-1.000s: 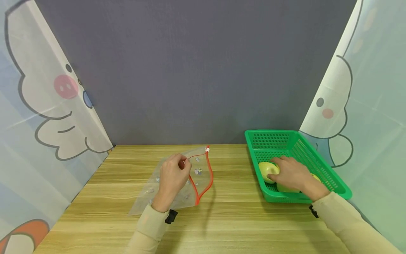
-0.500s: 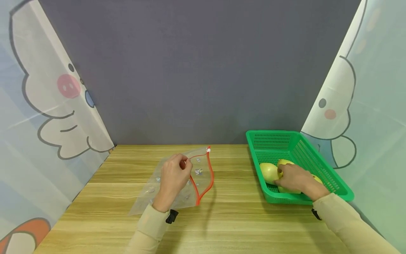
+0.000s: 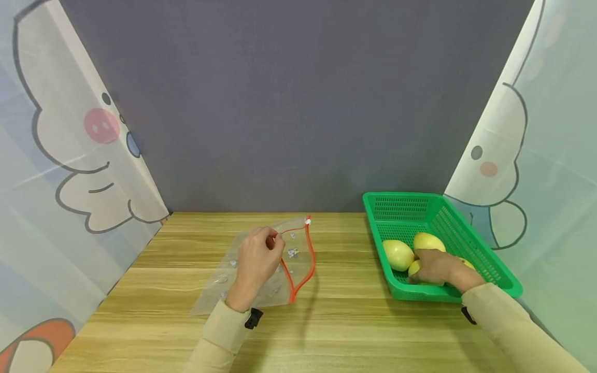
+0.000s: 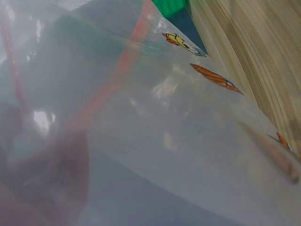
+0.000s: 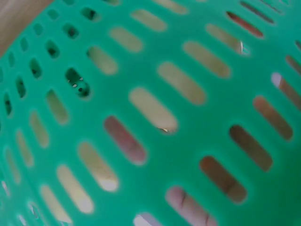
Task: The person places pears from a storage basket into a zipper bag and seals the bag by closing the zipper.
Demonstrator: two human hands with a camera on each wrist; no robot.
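A clear zip bag (image 3: 219, 285) with red zip edging and small cartoon prints lies spread at the table's middle left. Pinched at its rim, the bag's mouth is held apart by my left hand (image 3: 258, 259). In the left wrist view, the clear plastic (image 4: 188, 136) fills most of the picture. My right hand (image 3: 438, 267) reaches into the green basket (image 3: 373, 228), fingers curled round a yellow-green apple (image 3: 414, 268) that it partly hides. Beside it sit a left apple (image 3: 398, 255) and a farther apple (image 3: 428, 242); another apple (image 3: 466, 263) shows behind the wrist.
The wooden table (image 3: 345, 331) runs back to a grey panel (image 3: 298, 103). Cartoon-printed curtains (image 3: 42, 217) stand on both sides. In the right wrist view, the slotted basket wall (image 5: 141, 75) is very close, with fruit and fingers glimpsed through its slots.
My right hand has shifted from the left apple towards the near one and curled round it. The left apple has turned, and the farther apple has come into sight. My left hand stays put.
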